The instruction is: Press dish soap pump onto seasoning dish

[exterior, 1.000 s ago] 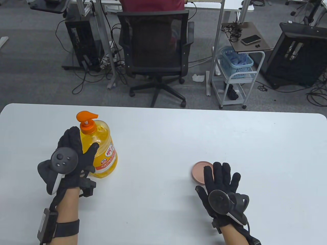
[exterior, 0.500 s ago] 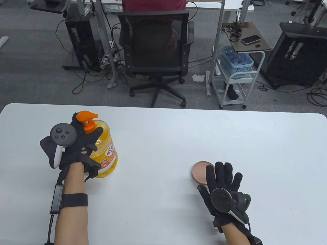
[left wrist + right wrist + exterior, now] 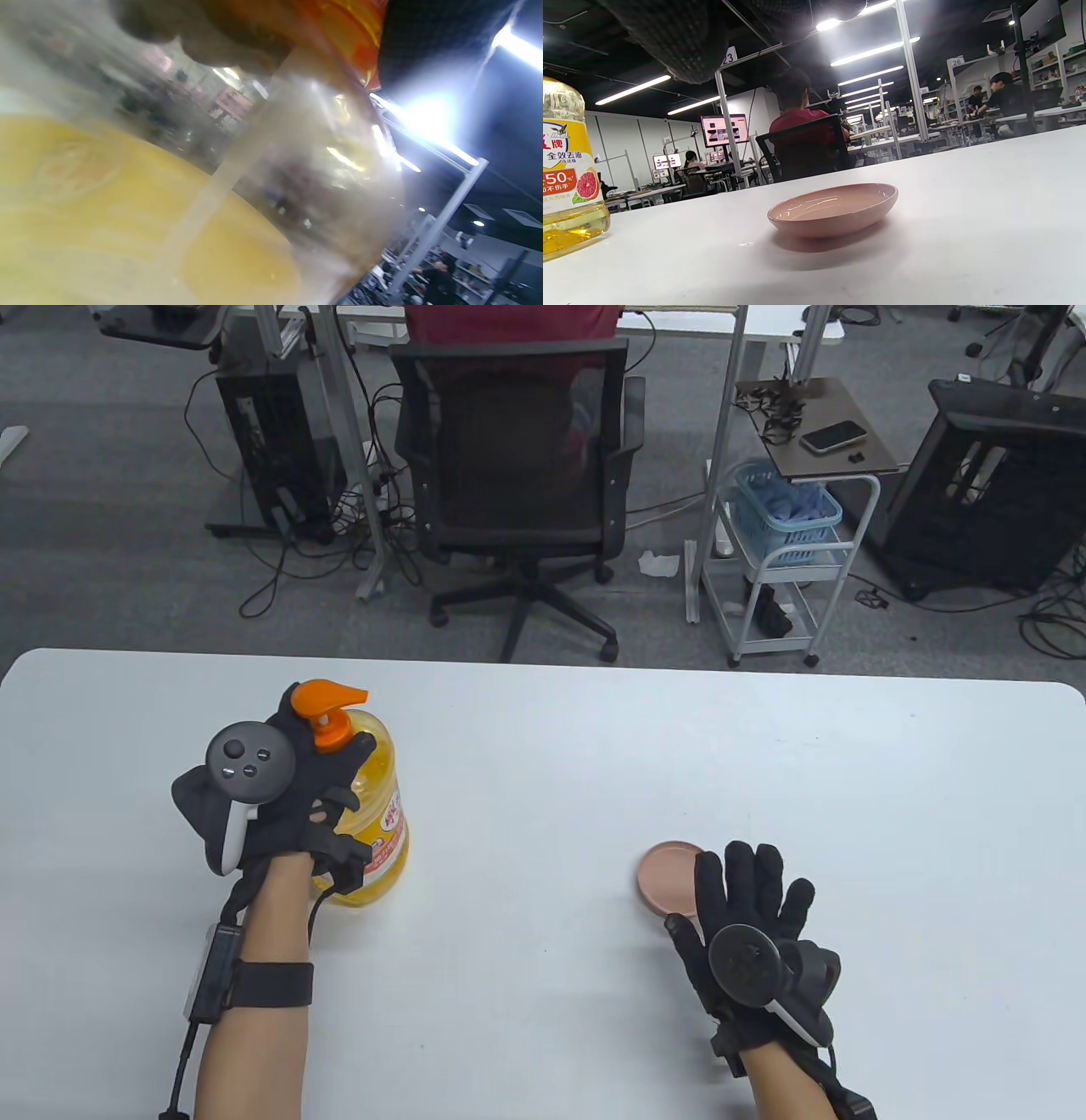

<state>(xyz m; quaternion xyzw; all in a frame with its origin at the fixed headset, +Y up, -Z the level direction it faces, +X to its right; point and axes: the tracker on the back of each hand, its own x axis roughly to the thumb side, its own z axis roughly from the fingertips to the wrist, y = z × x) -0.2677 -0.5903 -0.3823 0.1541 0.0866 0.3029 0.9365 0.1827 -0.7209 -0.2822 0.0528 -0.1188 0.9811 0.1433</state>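
A yellow dish soap bottle point(image 3: 377, 814) with an orange pump point(image 3: 329, 699) stands at the left of the white table point(image 3: 543, 746). My left hand point(image 3: 327, 740) grips the bottle around its neck, just under the pump. The bottle fills the left wrist view point(image 3: 127, 212), blurred. A small pink seasoning dish point(image 3: 668, 875) sits right of centre, empty. My right hand point(image 3: 731, 892) lies flat and spread, its fingers over the dish's near right edge. The right wrist view shows the dish point(image 3: 833, 207) and the bottle point(image 3: 568, 178) at the far left.
Beyond the table's far edge are a black office chair point(image 3: 517, 466), a white cart point(image 3: 776, 560) with a blue basket, and computer towers on the floor. A wide stretch of bare tabletop lies between bottle and dish.
My left hand rose from the bottle's side to its neck, then bottle and hand shifted right toward the dish. My right hand drifted slightly right.
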